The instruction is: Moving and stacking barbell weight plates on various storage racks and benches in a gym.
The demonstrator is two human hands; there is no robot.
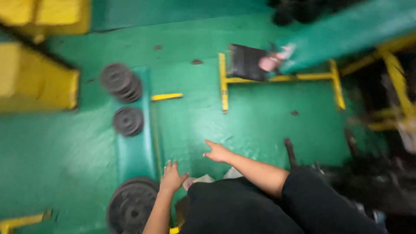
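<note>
A big black weight plate (pixel 131 207) is seen lying flat at the near end of a long green bench (pixel 135 149). The left hand (pixel 172 177) is held just beside this plate, near its top edge, with the fingers spread and nothing gripped. Whether the plate is touched cannot be told, because the picture is blurred. The right hand (pixel 218 152) is stretched out over the green floor (pixel 260 121), open and empty, with the fingers pointed away.

Further up the bench, a small black plate (pixel 128 121) is laid flat, and a stack of small plates (pixel 121 82) is seen past it. So nothing has been picked up yet, and all the plates are left lying where they are.

A yellow metal frame (pixel 225 82) is stood on the floor farther off. Yellow blocks (pixel 37 78) are seen at the left side.
</note>
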